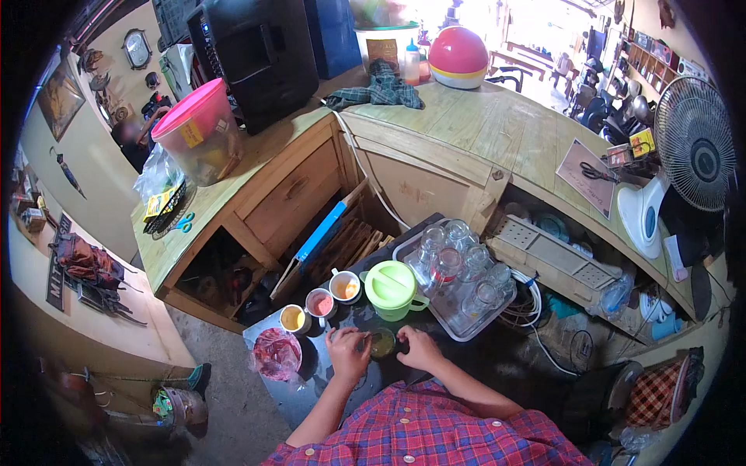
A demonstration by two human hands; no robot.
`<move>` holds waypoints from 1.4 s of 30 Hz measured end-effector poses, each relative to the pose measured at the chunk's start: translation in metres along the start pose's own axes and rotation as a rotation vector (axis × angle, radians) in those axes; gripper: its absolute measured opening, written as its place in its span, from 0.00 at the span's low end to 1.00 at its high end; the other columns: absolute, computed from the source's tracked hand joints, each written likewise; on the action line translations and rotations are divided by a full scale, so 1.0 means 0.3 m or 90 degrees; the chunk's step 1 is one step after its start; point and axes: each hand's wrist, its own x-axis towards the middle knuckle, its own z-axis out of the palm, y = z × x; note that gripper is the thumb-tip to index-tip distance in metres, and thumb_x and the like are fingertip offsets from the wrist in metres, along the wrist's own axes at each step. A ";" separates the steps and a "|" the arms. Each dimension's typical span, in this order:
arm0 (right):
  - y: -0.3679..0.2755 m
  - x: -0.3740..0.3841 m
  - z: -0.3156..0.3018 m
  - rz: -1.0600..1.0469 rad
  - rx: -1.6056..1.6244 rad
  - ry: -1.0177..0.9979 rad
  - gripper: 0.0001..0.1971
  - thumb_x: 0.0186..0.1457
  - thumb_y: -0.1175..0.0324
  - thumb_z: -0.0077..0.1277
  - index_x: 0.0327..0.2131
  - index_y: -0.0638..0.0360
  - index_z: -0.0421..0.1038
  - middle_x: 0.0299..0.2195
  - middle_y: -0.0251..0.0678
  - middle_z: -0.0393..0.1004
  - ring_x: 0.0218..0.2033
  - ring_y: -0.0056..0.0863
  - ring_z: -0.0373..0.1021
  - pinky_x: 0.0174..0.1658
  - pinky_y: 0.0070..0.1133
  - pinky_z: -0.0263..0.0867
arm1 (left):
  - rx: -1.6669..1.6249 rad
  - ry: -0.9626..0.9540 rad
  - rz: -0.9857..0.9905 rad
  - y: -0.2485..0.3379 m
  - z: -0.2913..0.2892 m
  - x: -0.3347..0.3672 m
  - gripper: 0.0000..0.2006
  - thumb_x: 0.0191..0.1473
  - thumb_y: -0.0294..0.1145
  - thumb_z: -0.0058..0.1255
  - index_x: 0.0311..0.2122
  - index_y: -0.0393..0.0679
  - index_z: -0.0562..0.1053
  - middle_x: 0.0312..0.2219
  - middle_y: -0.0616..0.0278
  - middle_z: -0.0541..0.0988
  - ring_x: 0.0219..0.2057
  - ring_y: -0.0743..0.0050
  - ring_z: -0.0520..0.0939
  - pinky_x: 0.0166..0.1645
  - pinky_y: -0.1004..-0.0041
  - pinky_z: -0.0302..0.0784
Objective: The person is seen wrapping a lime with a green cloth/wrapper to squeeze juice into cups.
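Observation:
On the dark table, a glass (381, 343) with greenish contents stands between my two hands. My left hand (349, 355) is just left of it, fingers curled in; whether they hold anything small is hidden. My right hand (422, 349) is at the glass's right side, thumb and forefinger apart, with nothing seen between them. Right behind the glass is a light green lidded pitcher (392, 290). Three mugs line up to the left: one with yellow contents (294, 319), one with pink (319, 304), one with white and orange (344, 287). A plastic-lined bowl (277, 354) of dark red stuff sits nearest the left edge.
A clear tray (465, 332) of several upturned glasses lies right of the pitcher. Coiled white cable (528, 299) hangs beside it. Wooden counters (497, 124) wrap around, carrying a pink-lidded tub (198, 132), a black monitor-like case (256, 58) and a fan (694, 144).

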 end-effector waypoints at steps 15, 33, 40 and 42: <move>0.009 0.071 0.134 -0.097 0.166 0.029 0.42 0.29 0.60 0.71 0.51 0.55 0.60 0.45 0.45 0.72 0.47 0.45 0.70 0.48 0.34 0.67 | 0.053 -0.007 -0.005 0.005 0.016 -0.034 0.03 0.42 0.31 0.60 0.25 0.47 0.78 0.24 0.66 0.80 0.41 0.66 0.77 0.61 0.37 0.40; 0.017 0.074 0.135 -0.082 0.203 0.016 0.41 0.30 0.64 0.70 0.50 0.53 0.59 0.45 0.46 0.71 0.49 0.46 0.68 0.49 0.34 0.66 | 0.089 -0.049 0.010 0.008 0.014 -0.025 0.05 0.41 0.32 0.61 0.27 0.47 0.79 0.25 0.67 0.81 0.44 0.66 0.76 0.61 0.32 0.31; 0.018 0.073 0.137 -0.091 0.217 0.015 0.41 0.30 0.63 0.70 0.51 0.54 0.59 0.46 0.46 0.70 0.49 0.46 0.68 0.50 0.33 0.65 | 0.081 -0.092 0.012 0.017 0.005 -0.033 0.04 0.42 0.31 0.60 0.27 0.47 0.78 0.26 0.66 0.81 0.44 0.65 0.76 0.61 0.32 0.33; 0.015 0.075 0.137 -0.102 0.215 0.017 0.41 0.30 0.63 0.70 0.51 0.54 0.59 0.47 0.46 0.70 0.49 0.46 0.67 0.50 0.33 0.65 | 0.076 -0.061 0.012 -0.005 0.017 -0.035 0.05 0.41 0.31 0.61 0.26 0.47 0.78 0.26 0.65 0.81 0.44 0.65 0.76 0.61 0.33 0.34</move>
